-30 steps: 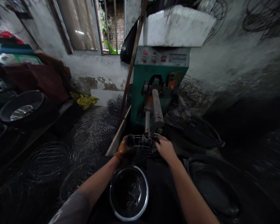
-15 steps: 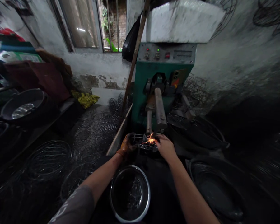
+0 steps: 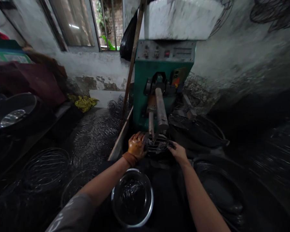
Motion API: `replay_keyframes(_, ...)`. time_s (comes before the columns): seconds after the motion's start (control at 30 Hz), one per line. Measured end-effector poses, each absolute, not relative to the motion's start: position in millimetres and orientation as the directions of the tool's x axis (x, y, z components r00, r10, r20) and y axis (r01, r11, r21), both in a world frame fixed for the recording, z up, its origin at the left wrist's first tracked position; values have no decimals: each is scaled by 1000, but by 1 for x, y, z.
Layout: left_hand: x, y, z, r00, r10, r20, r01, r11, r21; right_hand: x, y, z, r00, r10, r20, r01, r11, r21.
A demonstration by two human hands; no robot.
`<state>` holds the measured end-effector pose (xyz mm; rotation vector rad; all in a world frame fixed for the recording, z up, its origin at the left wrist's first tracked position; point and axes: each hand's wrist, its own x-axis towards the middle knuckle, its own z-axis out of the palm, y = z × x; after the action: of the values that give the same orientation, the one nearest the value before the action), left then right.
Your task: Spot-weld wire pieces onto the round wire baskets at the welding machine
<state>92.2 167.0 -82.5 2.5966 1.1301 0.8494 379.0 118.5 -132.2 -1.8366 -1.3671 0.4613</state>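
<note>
A round wire rack (image 3: 158, 148) with parallel wires sits below the electrode arms of a green spot welder (image 3: 145, 77). My left hand (image 3: 137, 145), in a brown-orange glove, is closed on the rack's left edge. My right hand (image 3: 178, 152), with dark fingertips, grips its right edge. The tip of the welder's lower arm hangs close over the rack; whether they touch cannot be made out. In front of me stands a metal bowl (image 3: 151, 206) with short shiny wire pieces inside.
Finished-looking wire racks (image 3: 47, 167) and tangled wire (image 3: 91, 132) lie at left. A black pan (image 3: 14, 106) stands on a bench. Dark basins (image 3: 219, 190) are at right. A wooden board (image 3: 120, 135) and a leaning rusty bar (image 3: 131, 61) flank the welder.
The bright sparks at the electrodes are gone, and the panel's red and green lights are off. My left hand has turned knuckles up; the rack has shifted and tilted. The view has moved slightly.
</note>
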Motion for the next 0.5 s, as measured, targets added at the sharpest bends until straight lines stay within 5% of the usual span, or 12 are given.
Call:
replay_keyframes(0.17, 97, 181, -105, 494, 779, 387, 635, -627, 451, 373, 116, -113, 310, 928, 205, 616, -32, -787)
replay_keyframes(0.5, 51, 189, -142, 399, 817, 416, 397, -563, 724, 331, 124, -85, 61, 917, 395, 823, 178, -539)
